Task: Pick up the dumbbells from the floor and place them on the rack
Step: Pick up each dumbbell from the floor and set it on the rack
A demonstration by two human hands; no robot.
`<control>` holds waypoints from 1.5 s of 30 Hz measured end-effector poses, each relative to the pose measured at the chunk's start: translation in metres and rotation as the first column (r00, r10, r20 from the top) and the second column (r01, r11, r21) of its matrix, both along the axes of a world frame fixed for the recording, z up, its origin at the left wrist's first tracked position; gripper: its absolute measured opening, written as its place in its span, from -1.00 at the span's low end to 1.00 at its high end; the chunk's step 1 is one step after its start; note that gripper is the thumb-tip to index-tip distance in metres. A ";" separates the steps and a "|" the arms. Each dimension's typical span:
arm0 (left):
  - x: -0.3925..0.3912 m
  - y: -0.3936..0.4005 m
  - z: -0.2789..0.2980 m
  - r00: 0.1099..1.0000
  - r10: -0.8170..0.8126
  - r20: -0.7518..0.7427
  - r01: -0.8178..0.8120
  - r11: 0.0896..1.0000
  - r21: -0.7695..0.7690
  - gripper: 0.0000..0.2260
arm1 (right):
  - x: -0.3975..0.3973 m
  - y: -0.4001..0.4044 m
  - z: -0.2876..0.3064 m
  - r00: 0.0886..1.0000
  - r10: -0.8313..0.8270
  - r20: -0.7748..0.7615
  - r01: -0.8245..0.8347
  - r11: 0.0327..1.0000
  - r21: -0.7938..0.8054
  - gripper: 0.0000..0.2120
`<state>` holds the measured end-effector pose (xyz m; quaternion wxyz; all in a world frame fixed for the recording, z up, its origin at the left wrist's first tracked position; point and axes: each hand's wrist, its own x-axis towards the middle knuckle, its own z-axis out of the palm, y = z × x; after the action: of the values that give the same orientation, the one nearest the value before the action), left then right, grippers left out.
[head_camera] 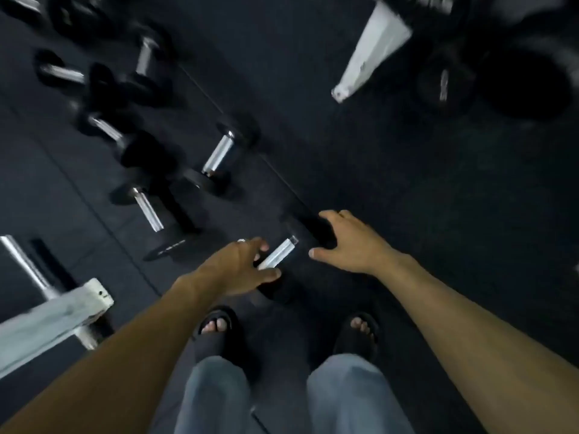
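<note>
A black dumbbell with a chrome handle [279, 252] lies on the dark floor just ahead of my feet. My left hand [242, 266] is at the near end of its handle, fingers and thumb on either side of the bar, not closed round it. My right hand [347, 242] rests spread on the far black head of the same dumbbell. Several more black dumbbells lie on the floor to the left, among them one [219, 155] and another [147, 211]. A white rack leg [371, 51] stands at the upper right, with dumbbells [443, 83] under it.
A white frame foot [53, 311] with a chrome bar [25, 264] juts in at the lower left. My feet in black sandals [216, 327] stand close behind the dumbbell. Dark rubber floor stretches to the right.
</note>
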<state>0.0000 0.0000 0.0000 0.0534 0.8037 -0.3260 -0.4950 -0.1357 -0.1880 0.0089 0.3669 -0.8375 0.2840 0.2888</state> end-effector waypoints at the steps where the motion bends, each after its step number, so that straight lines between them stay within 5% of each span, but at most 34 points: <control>1: 0.001 -0.004 -0.022 1.000 0.007 -0.027 -0.007 1.000 0.004 -0.45 | -0.002 0.005 -0.025 0.998 -0.059 -0.004 0.059 0.998 -0.004 -0.16; 8: 0.013 -0.008 -0.180 0.994 -0.059 -0.087 0.057 0.998 -0.032 -0.25 | 0.002 0.038 -0.171 0.907 -0.412 0.086 0.415 0.910 -0.016 -0.11; 12: 0.013 -0.004 -0.235 0.971 -0.048 -0.236 0.054 0.998 0.017 -0.35 | 0.008 0.051 -0.217 0.819 -0.547 0.174 0.541 0.837 0.084 -0.24; 17: 0.024 -0.008 -0.253 0.955 -0.087 -0.283 0.103 0.994 0.039 -0.68 | 0.009 0.046 -0.230 0.772 -0.574 0.275 0.572 0.815 0.093 -0.50; 23: 0.021 0.003 -0.237 0.948 0.020 -0.317 -0.007 0.999 0.044 -0.42 | 0.011 0.041 -0.217 0.791 -0.529 0.309 0.509 0.848 0.148 -0.61; 25: 0.020 0.010 -0.221 0.944 0.089 -0.318 -0.083 0.996 0.034 -0.33 | 0.017 0.038 -0.199 0.807 -0.484 0.338 0.459 0.874 0.157 -0.62; 29: 0.020 0.012 -0.154 0.931 0.205 -0.302 -0.223 0.974 -0.027 -0.62 | 0.034 0.027 -0.137 0.834 -0.384 0.395 0.348 0.923 0.164 -0.61; 32: 0.023 0.007 -0.078 0.943 0.232 -0.240 -0.262 0.960 -0.100 -0.59 | 0.046 0.016 -0.069 0.829 -0.320 0.458 0.272 0.947 0.169 -0.60; 38: 0.010 -0.006 0.097 0.915 0.382 -0.128 -0.403 0.882 -0.245 -0.58 | 0.058 -0.014 0.108 0.791 -0.132 0.598 0.071 0.990 0.125 -0.61; 45: -0.032 -0.031 0.301 0.830 0.523 -0.195 -0.553 0.724 -0.413 -0.67 | 0.041 -0.045 0.331 0.709 0.048 0.704 -0.049 0.999 -0.019 -0.57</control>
<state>-0.0318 -0.0311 0.3010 0.3904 0.8117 -0.1829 -0.3941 -0.0945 -0.2329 0.3398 0.4400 -0.8913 0.1008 -0.0421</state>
